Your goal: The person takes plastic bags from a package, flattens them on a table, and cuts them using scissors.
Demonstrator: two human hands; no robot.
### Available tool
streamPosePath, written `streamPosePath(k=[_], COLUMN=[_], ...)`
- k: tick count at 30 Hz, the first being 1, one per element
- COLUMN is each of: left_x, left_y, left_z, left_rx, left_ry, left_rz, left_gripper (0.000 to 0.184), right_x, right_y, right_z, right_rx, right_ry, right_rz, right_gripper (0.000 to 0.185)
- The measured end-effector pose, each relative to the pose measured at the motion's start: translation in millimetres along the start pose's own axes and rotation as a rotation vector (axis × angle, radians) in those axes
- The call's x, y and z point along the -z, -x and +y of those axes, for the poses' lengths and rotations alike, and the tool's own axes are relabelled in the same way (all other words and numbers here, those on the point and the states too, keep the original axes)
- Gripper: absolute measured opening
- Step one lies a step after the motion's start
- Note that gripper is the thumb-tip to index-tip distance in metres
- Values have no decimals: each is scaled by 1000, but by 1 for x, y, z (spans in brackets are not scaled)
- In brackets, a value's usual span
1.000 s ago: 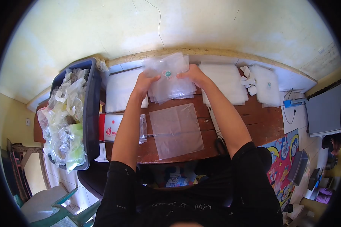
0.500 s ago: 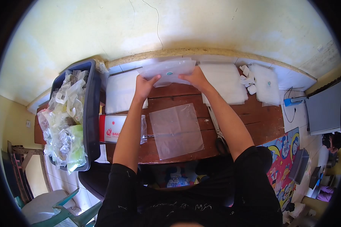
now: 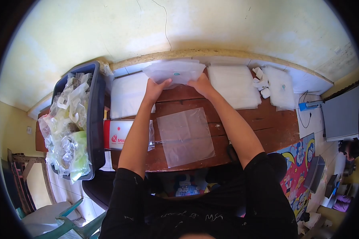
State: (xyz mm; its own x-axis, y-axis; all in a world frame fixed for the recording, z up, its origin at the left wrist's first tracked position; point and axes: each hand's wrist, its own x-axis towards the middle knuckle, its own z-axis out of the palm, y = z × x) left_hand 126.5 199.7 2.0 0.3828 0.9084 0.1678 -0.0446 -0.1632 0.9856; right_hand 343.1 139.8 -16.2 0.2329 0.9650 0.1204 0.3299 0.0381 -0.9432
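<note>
L hand (image 3: 155, 91) & R hand (image 3: 202, 85) pinch plastic stack (image 3: 159, 71), long axis approx L-R, print (image 3: 176, 74) up.

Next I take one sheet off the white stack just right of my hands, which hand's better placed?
Probably your right hand: it's beside that white stack, while your left hand is farther away. Both hold plastic sheets, so the right would first have to let go.

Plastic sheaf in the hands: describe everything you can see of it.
The plastic sheaf looks like several thin, translucent whitish sheets or bags with uneven far edges and a small green mark near the middle. Left hand and right hand hold its near side, thumbs toward the camera. It appears tilted, over the far part of the wooden table; contact is unclear.
</note>
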Motion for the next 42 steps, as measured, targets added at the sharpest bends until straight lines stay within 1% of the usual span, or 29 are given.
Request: streamPosePath(k=[2, 4, 5, 6, 7, 8, 9, 10, 11, 13, 14, 16, 18, 19, 20, 21, 22, 23, 24, 25, 26, 27, 28, 30, 32, 34, 36, 38, 42], left_x=[0, 4, 3, 3, 2, 3, 7, 9, 6, -4, -5, -9, -13, -16, -17, -19, -20, -21, -21, -21, -18, -15, -13, -11, -11, -16, -23, -30, -33], left_y=[-4, -7, -8, -10, -13, -15, -16, -16, -13, -1, -1, 4, 8, 13, 20, 28, 38, 50, 63, 77, 89, 100, 112, 137, 161, 184, 205, 221, 242], left_z=[-3, -2, -1, 2, 6, -6, -28, -40, -31, -5, -6, -7, 11, 20, 24, 27, 29, 35, 42, 47, 48, 49, 49, 50, 41, 35, 27, 18, 17], left_rx=[-52, 65, 71, 154, 233, 233, 219, 204, 203, 223, 224, 105, 135, 171, 170, 45, -80, -81, -143, -202, -201, -111, -20, 35, -137, -139, -143, -217, -294], left_ry=[-18, 69, 69, 32, -4, -4, -139, -274, -273, -696, -695, -794, -837, -881, -881, -951, -1017, -1017, -1019, -1021, -1021, -939, -849, -850, -902, -947, -995, -1125, -1151], left_rz=[-3, 40, 40, 73, 106, 106, 74, 40, 39, 33, 33, 44, 46, 47, 48, 122, 194, 194, 162, 130, 129, -23, -170, -206, -203, -244, -280, -329, -357], left_gripper=[37, 38, 38, 39, 40, 40, 42, 43, 43, 49, 49, 53, 55, 57, 57, 58, 59, 59, 56, 53, 53, 51, 49, 46, 54, 58, 62, 63, 59], right_x=[-1, -2, 2, 4, 6, 8, 8, 7, 6, 5, 5, 4, 3, 5, 7, 8, 7, 6, 4, 4, 4, 5, 8, 14, 14, 11, 3, -2, -2], right_y=[-6, -5, -2, 0, 1, 3, 4, 8, 15, 19, 18, 19, 17, 19, 27, 36, 47, 61, 73, 87, 101, 115, 128, 154, 180, 204, 219, 228, 240], right_z=[3, 2, -14, -21, -24, -23, -22, -21, -19, -17, -13, -6, -2, 1, -17, -30, -41, -49, -55, -60, -64, -67, -68, -70, -70, -69, -66, -59, -44], right_rx=[28, 42, -33, -106, -106, -218, -330, -329, -358, -386, -382, -384, -269, -268, -239, -207, -207, -80, 46, 45, 43, 40, 38, -54, -79, -107, -37, -2, 123], right_ry=[-6, -14, -139, -262, -261, -217, -172, -172, -109, -45, 37, 119, 417, 418, 566, 714, 714, 751, 787, 787, 731, 674, 675, 689, 720, 755, 896, 877, 764], right_rz=[25, 46, 38, 31, 32, 5, -24, -23, 4, 30, 25, 20, 27, 27, 43, 60, 59, 125, 192, 192, 113, 34, 32, -193, -178, -158, -61, -66, -88], right_gripper=[35, 34, 32, 30, 30, 28, 27, 27, 27, 26, 28, 29, 34, 34, 36, 39, 39, 41, 43, 43, 44, 45, 45, 46, 48, 50, 52, 51, 44])
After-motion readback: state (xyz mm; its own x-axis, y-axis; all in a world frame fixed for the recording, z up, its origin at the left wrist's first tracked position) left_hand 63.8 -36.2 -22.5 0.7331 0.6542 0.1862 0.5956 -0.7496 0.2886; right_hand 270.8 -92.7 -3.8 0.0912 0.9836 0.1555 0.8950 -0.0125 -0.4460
